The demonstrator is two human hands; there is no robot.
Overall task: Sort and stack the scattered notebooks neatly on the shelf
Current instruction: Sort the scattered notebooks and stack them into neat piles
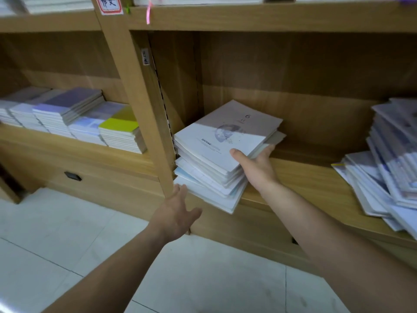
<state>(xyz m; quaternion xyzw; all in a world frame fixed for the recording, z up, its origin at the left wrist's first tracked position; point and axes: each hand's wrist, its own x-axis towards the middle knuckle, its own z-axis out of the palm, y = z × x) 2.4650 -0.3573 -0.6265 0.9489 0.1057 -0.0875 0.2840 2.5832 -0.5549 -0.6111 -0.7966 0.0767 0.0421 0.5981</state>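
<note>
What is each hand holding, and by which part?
The right hand pinches the top notebooks at their near right edge, thumb on the cover. The left hand holds nothing; its fingertips touch the stack.

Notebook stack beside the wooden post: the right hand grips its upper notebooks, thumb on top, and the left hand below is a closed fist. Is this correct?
One thing is wrong. The head view shows the left hand open, fingers straight, at the low front corner of the notebook stack. The right hand does grip the upper notebooks, thumb on top.
</note>
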